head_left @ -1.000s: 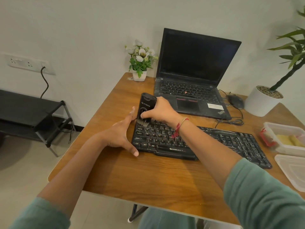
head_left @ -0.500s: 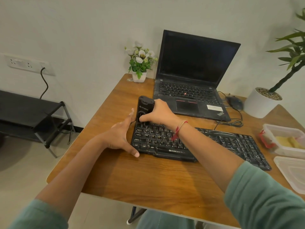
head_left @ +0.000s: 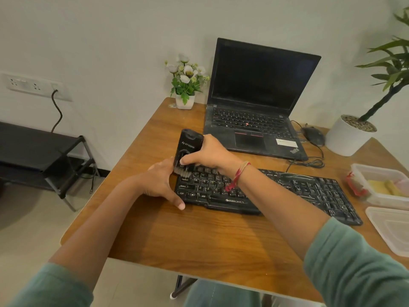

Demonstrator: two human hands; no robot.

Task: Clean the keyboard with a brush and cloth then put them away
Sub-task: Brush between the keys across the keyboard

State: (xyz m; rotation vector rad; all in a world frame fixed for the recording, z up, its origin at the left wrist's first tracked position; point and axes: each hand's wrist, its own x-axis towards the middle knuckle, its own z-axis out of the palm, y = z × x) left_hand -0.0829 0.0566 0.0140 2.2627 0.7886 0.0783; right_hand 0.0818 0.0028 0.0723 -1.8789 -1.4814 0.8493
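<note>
The brush [head_left: 189, 147], gripped in the right hand [head_left: 212, 155], has slid a little to the left along the top rows of the keyboard [head_left: 276, 191]. Its bristles [head_left: 182, 171] now sit at the far top-left corner, partly past the edge. The gap to the left hand [head_left: 159, 180] has closed (a second ago its forefinger stood clear of the brush). Bristles and fingers now seem to touch, though blur hides it.

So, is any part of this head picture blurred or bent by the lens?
Head view: the brush bristles smear slightly, the rest is sharp; the wide lens slants the laptop and the table edges; soft shadows lie on the wood.
</note>
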